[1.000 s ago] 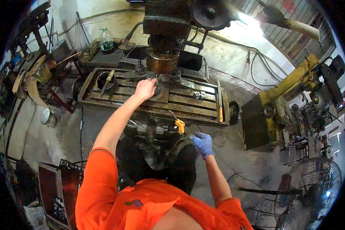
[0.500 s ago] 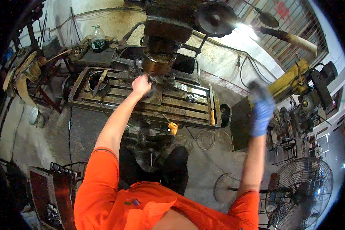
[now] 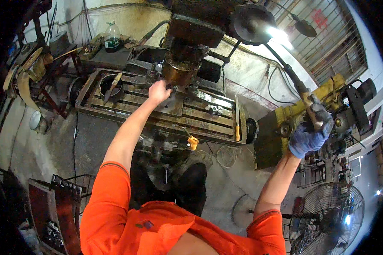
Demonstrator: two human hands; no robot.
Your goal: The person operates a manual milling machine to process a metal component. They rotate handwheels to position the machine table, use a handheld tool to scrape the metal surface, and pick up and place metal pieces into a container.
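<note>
My bare left hand [image 3: 158, 92] is closed just in front of the drilling or milling machine's round spindle head [image 3: 179, 70]. Whatever its fingers hold, if anything, is hidden. On the right, my right hand [image 3: 310, 138], in a blue and grey glove, grips the tan handle of a long dark lever [image 3: 292, 75]. That lever slopes down from the machine's round hub [image 3: 251, 24]. Under the spindle lies the slotted machine table [image 3: 136, 111], dark and oily. On it are a small metal block [image 3: 214, 110] and a file with a wooden handle [image 3: 237, 123].
A dark pot [image 3: 104, 86] with a brush-like wooden tool stands on the table's left end. A yellow-handled tool [image 3: 192, 142] sits at the front edge. Behind is a plastic bottle [image 3: 112, 38]; at right are a yellow machine [image 3: 285, 112] and a standing fan [image 3: 327, 219].
My right hand has risen to the lever and closed round its handle. The lever has swung down from its raised position. My left hand stays by the spindle.
</note>
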